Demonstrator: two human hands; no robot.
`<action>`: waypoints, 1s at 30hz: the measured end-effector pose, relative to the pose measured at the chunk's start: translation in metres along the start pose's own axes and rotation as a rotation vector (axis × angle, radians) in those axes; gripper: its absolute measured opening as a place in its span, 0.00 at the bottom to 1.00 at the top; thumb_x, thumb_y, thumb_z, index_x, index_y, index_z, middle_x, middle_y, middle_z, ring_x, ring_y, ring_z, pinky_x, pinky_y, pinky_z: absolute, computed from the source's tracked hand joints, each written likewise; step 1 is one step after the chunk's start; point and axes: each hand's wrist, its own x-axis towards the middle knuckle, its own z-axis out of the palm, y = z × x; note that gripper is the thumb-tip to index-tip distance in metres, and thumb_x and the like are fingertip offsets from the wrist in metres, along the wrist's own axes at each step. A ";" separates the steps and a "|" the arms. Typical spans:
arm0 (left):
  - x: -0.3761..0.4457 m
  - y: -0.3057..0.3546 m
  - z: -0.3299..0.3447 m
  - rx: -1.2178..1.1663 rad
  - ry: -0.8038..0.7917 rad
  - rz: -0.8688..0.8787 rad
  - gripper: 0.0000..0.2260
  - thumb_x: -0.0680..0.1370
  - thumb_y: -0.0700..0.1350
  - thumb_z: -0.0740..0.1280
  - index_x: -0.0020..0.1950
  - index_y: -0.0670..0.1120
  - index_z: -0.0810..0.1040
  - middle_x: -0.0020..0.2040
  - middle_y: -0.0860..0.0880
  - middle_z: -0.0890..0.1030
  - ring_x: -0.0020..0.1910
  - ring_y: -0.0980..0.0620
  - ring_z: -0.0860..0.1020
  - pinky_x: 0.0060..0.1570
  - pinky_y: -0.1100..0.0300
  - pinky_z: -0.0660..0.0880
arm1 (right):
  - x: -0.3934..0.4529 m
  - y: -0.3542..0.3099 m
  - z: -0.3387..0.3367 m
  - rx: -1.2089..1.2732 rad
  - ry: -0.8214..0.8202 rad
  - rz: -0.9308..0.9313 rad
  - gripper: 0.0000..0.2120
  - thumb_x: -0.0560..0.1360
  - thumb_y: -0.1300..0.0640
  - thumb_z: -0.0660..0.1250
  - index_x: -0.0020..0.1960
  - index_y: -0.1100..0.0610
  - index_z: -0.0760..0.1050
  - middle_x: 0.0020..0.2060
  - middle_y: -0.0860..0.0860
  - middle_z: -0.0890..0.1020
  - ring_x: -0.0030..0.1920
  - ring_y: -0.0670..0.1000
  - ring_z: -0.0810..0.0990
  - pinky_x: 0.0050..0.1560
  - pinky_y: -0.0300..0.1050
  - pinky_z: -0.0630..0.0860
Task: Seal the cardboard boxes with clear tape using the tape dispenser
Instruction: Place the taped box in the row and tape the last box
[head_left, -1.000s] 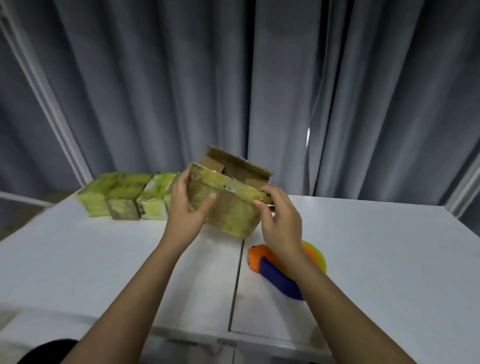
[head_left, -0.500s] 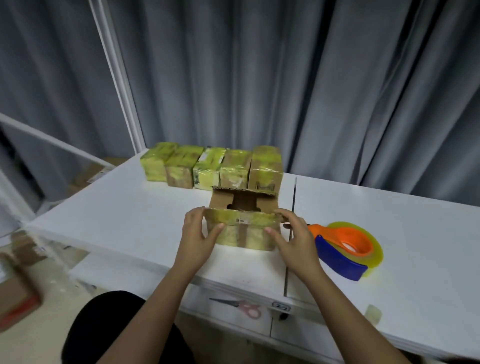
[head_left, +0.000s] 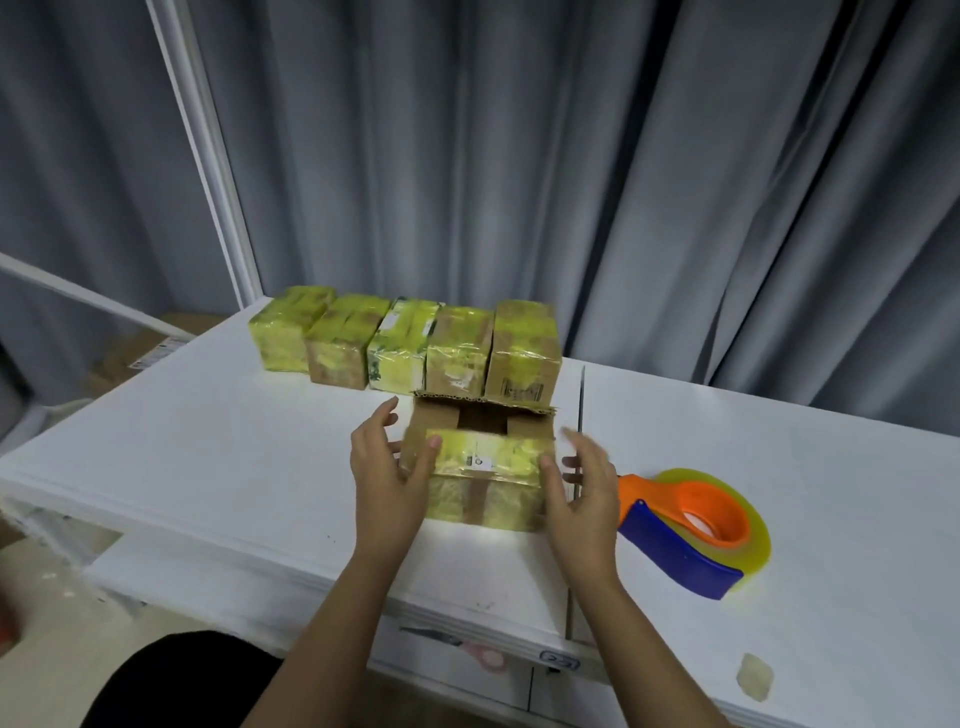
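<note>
Both hands flank open box, table centre.
Left hand (head_left: 387, 473) and right hand (head_left: 582, 491), fingers spread, palms against open cardboard box (head_left: 483, 470); grip unclear. Far flap up, interior dark, contents indiscernible. Tape dispenser (head_left: 693, 530) at 3 o'clock. Five taped boxes (head_left: 410, 340) at 12 o'clock on white table (head_left: 208, 441).

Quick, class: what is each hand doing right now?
Left hand: open, thumb touching the open cardboard box.
Right hand: open, beside the box, contact unclear.
</note>
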 end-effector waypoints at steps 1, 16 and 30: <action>0.002 -0.002 -0.001 0.006 -0.007 -0.003 0.24 0.77 0.48 0.68 0.71 0.52 0.64 0.62 0.53 0.67 0.56 0.52 0.71 0.44 0.71 0.69 | 0.004 0.000 0.001 0.006 0.009 -0.020 0.20 0.77 0.58 0.67 0.67 0.44 0.68 0.60 0.42 0.71 0.58 0.44 0.72 0.57 0.39 0.74; 0.018 0.022 0.037 0.860 -0.395 0.459 0.30 0.78 0.59 0.43 0.73 0.49 0.66 0.75 0.46 0.64 0.74 0.45 0.61 0.72 0.47 0.52 | 0.049 0.007 -0.018 -0.312 -0.501 -0.142 0.14 0.81 0.56 0.59 0.64 0.51 0.75 0.67 0.43 0.72 0.67 0.40 0.66 0.69 0.42 0.64; 0.023 0.017 0.040 1.159 -0.674 0.397 0.58 0.55 0.79 0.25 0.78 0.50 0.41 0.79 0.50 0.41 0.77 0.49 0.40 0.74 0.49 0.39 | 0.023 0.054 -0.125 -0.971 -0.387 0.084 0.30 0.76 0.48 0.65 0.74 0.52 0.58 0.58 0.49 0.79 0.57 0.54 0.77 0.59 0.48 0.65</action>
